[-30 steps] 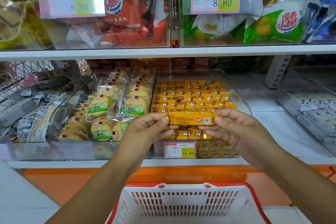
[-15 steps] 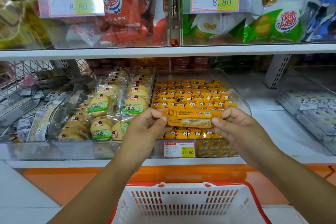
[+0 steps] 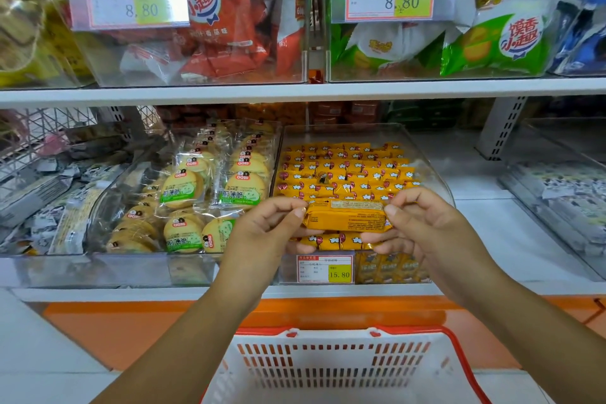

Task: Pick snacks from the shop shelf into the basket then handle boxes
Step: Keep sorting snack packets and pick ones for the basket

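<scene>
Flipped since earlier: snack packet (image 3: 346, 217) shows its back label | left hand (image 3: 262, 233) and right hand (image 3: 423, 228) pinch its ends | basket (image 3: 328, 336) drop pending

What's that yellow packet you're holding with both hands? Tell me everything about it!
The yellow packet is a small, oblong snack in a shiny, crinkly wrapper, probably plastic film. It lies level, and the side with fine dark print faces the camera; the print is too small to read. The left hand pinches its left end and the right hand pinches its right end. It is held over the front of the clear bin of similar yellow packets, above the white basket.
</scene>
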Demonstrator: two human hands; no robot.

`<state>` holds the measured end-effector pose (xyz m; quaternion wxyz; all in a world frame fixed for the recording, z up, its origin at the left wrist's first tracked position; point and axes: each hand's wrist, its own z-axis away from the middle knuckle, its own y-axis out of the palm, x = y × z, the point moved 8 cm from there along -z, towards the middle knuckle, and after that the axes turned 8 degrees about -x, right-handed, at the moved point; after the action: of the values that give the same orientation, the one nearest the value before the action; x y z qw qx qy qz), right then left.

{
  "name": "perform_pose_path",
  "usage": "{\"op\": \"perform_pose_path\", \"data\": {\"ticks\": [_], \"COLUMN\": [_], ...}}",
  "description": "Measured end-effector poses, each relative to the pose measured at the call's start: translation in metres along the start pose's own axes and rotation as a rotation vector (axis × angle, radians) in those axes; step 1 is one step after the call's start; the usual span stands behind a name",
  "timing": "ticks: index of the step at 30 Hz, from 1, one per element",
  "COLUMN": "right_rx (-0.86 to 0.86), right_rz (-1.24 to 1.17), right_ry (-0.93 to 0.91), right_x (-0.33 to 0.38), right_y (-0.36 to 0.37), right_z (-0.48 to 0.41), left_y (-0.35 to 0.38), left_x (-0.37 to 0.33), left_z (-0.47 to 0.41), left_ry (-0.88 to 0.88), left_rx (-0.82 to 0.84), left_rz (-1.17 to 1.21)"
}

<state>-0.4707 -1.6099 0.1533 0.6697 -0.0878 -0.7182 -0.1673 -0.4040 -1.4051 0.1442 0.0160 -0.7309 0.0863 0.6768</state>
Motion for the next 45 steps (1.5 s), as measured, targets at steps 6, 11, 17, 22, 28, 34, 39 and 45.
{"op": "perform_pose_path", "data": {"ticks": [6,11,17,22,28,34,39,45], "right_rx": [0.046,0.078,0.093,0.145,0.039,0.017,-0.018,-0.116], "right_rz": [0.052,0.013,-0.034,-0.103,0.051,0.039,0.031,0.287], "right_ry": [0.021,0.055,0.084,0.108,0.034,0.074,0.051,-0.207], "right_x": [-0.001,-0.003,-0.004,-0.001,0.003,-0.003,0.001,0.038], "right_y": [0.004,0.005,0.005,0.007,0.001,0.002,0.004,0.009], "right_z": [0.004,0.002,0.001,0.004,0.000,-0.001,-0.010,-0.054], "left_y": [0.003,-0.001,0.000,0.002,0.006,0.007,0.003,-0.016], "left_x": [0.007,0.008,0.010,0.007,0.006,0.006,-0.013,-0.053], "left_z": [-0.002,-0.004,-0.005,-0.004,0.000,-0.001,-0.005,-0.029], "left_ry": [-0.073,-0.080,-0.097,-0.120,-0.059,0.017,0.277,0.750], "left_rx": [0.041,0.036,0.058,0.153,0.135,0.134,0.043,-0.181], "left_rz": [0.076,0.118,0.117,0.085,-0.044,-0.207,-0.507,-1.044]}}
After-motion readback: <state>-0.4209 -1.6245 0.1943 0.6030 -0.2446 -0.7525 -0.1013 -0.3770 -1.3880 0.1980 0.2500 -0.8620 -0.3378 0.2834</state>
